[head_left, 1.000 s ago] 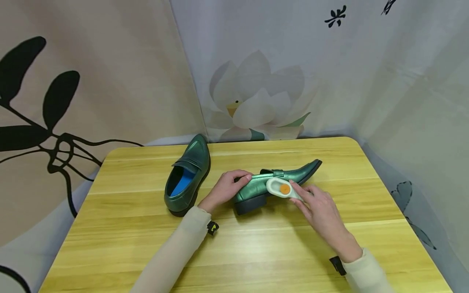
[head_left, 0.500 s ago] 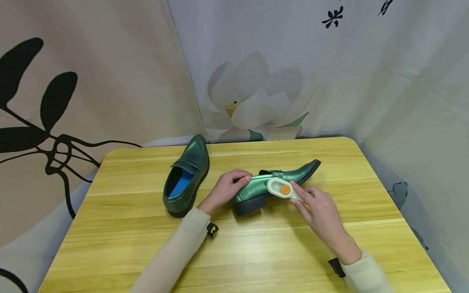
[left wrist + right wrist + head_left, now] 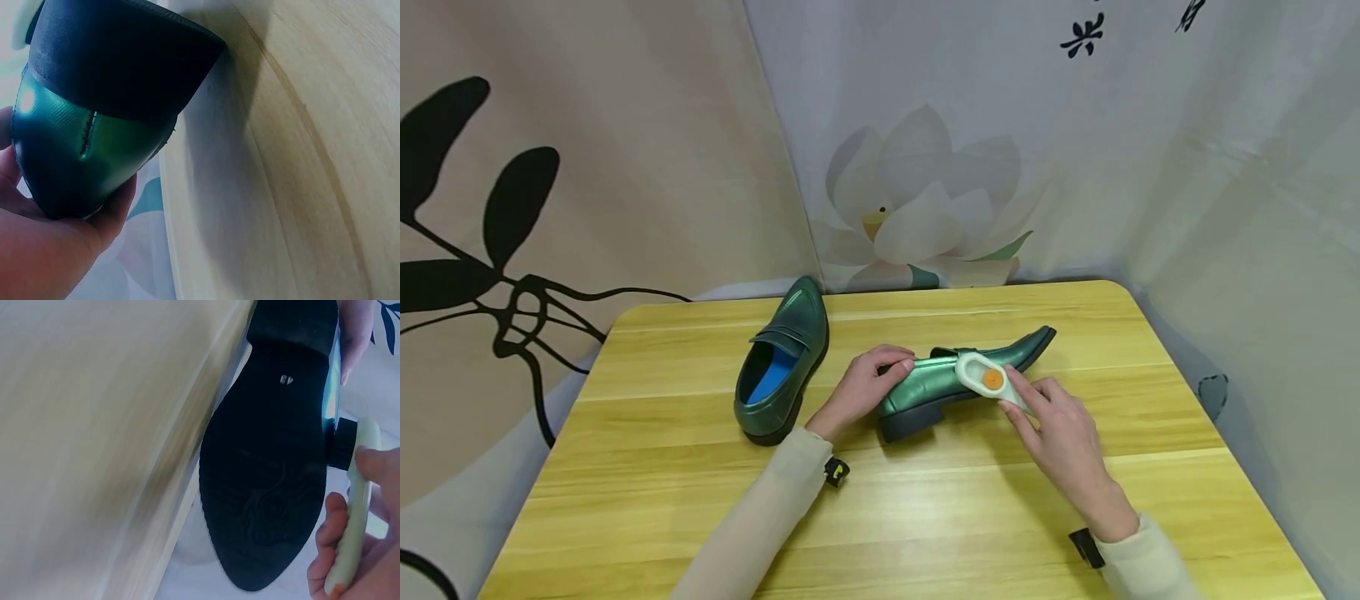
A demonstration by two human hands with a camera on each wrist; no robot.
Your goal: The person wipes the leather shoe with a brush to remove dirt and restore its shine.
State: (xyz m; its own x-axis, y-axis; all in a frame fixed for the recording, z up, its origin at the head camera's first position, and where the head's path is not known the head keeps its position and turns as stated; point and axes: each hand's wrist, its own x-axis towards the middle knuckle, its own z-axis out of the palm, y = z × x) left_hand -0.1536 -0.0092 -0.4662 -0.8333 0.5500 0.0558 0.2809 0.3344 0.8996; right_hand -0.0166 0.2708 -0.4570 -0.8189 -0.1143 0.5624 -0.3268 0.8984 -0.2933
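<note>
A metallic green loafer with a dark sole is held tilted over the table, toe pointing right. My left hand grips the back of it at the heel opening; in the left wrist view the block heel is uppermost and the thumb and fingers wrap the collar. In my right hand is a pale shoe brush with an orange round spot. Its black bristles press against the loafer's side, as the right wrist view shows. The outsole faces that camera.
The matching green loafer, with a blue insole, stands upright on the table left of my left hand. The wooden table ends at a curtain with printed flowers behind it.
The brush has slid a little right and up along the loafer's side, towards the toe. The left hand and the loafer stay nearly still.
</note>
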